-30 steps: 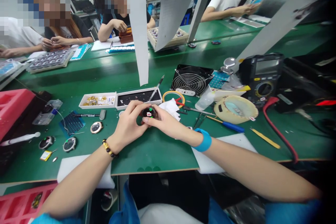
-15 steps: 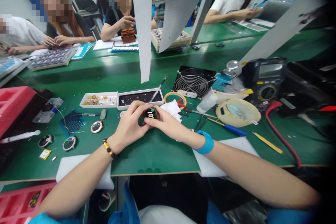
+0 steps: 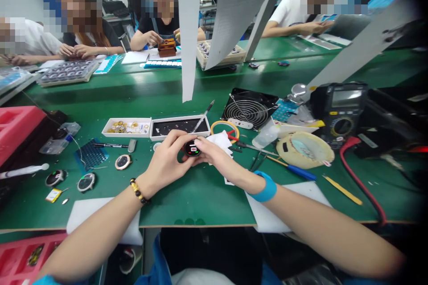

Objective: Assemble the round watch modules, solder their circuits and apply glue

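A round smartwatch (image 3: 191, 148) with a lit black screen is held over the middle of the green bench. My left hand (image 3: 169, 156) curls round its left side, thumb below and fingers above. From the right, my right hand (image 3: 211, 153) grips it too, with a finger at the upper right of the screen. Icons in white, red and green glow on the display. Behind the hands lies a white box (image 3: 179, 118) with a black lining and a pen resting in it. Crumpled white tissue (image 3: 221, 140) sits just beyond my right hand.
Watch bodies (image 3: 86, 181) and a small battery (image 3: 54, 194) lie to the left. To the right are a fan (image 3: 249, 106), a multimeter (image 3: 344, 111), a beige bowl (image 3: 305, 149) and a blue-handled screwdriver (image 3: 301, 172). Co-workers sit across the bench; white paper strips (image 3: 190, 31) hang down.
My right hand's finger has moved onto the upper edge of the watch screen, and more of the display shows. Across the bench, a co-worker's hands have lowered to an orange-brown box.
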{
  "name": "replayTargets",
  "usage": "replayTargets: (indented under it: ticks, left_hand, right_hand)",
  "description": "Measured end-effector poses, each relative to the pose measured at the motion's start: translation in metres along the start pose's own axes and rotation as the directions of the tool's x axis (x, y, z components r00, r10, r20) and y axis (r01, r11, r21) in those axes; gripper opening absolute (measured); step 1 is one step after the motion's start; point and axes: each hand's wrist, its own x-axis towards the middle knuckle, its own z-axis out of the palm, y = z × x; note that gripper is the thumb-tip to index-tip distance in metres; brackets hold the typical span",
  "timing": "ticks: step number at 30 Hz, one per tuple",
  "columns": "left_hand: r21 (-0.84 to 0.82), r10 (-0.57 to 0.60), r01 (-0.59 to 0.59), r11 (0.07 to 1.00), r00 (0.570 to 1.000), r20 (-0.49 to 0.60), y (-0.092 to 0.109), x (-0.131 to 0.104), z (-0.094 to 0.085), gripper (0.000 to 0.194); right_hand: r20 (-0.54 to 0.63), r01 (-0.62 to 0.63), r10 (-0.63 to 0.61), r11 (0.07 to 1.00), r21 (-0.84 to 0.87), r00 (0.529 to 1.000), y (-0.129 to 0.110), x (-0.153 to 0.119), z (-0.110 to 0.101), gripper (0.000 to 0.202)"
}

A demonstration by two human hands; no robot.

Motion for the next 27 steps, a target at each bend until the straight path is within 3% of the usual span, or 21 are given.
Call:
replayTargets:
  ticks: [7, 9, 11, 12, 14, 17, 19, 21, 24, 27]
  left_hand:
    - [-0.009, -0.010, 0.010, 1.000, 1.000, -0.003, 0.001, -0.001, 0.000, 0.045]
    - [-0.089, -0.034, 0.031, 0.996, 0.999, -0.029, 0.003, 0.001, -0.004, 0.043]
    - [-0.295, -0.120, 0.108, 0.949, 0.992, -0.022, 0.007, 0.006, -0.012, 0.043]
    - [-0.439, -0.170, 0.160, 0.884, 0.985, 0.017, 0.008, 0.008, -0.017, 0.045]
    - [-0.708, -0.201, 0.274, 0.651, 0.962, 0.187, 0.010, 0.011, -0.029, 0.051]
    - [-0.876, 0.016, 0.417, 0.242, 0.901, 0.433, 0.012, 0.009, -0.041, 0.059]
    - [-0.859, 0.200, 0.506, 0.074, 0.837, 0.510, 0.014, 0.006, -0.044, 0.059]
    - [-0.804, 0.320, 0.595, -0.002, 0.762, 0.563, 0.014, 0.002, -0.043, 0.056]
    - [-0.702, 0.427, 0.711, -0.040, 0.647, 0.631, 0.014, 0.001, -0.039, 0.055]
    - [-0.636, 0.493, 0.768, -0.071, 0.582, 0.647, 0.014, 0.003, -0.034, 0.057]
  right_hand:
    - [0.004, -0.056, 0.056, 0.994, 0.089, 0.998, -0.003, 0.003, -0.002, 0.061]
    - [0.050, -0.046, 0.043, 0.996, 0.076, 0.998, -0.008, 0.001, -0.003, 0.069]
    - [0.098, -0.025, 0.018, 0.997, 0.071, 0.995, -0.015, -0.002, -0.006, 0.076]
    - [0.105, -0.007, -0.001, 0.997, 0.076, 0.995, -0.019, -0.003, -0.008, 0.078]
    - [0.065, 0.046, -0.053, 0.994, 0.094, 0.996, -0.028, -0.006, -0.014, 0.080]
    - [-0.067, 0.144, -0.137, 0.983, 0.113, 0.988, -0.039, -0.009, -0.019, 0.076]
    - [-0.116, 0.173, -0.159, 0.978, 0.120, 0.980, -0.043, -0.010, -0.020, 0.072]
    - [-0.110, 0.159, -0.146, 0.980, 0.120, 0.983, -0.043, -0.010, -0.018, 0.070]
    - [-0.038, 0.113, -0.110, 0.988, 0.103, 0.993, -0.041, -0.012, -0.013, 0.069]
    - [0.022, 0.086, -0.088, 0.993, 0.081, 0.996, -0.039, -0.013, -0.010, 0.068]
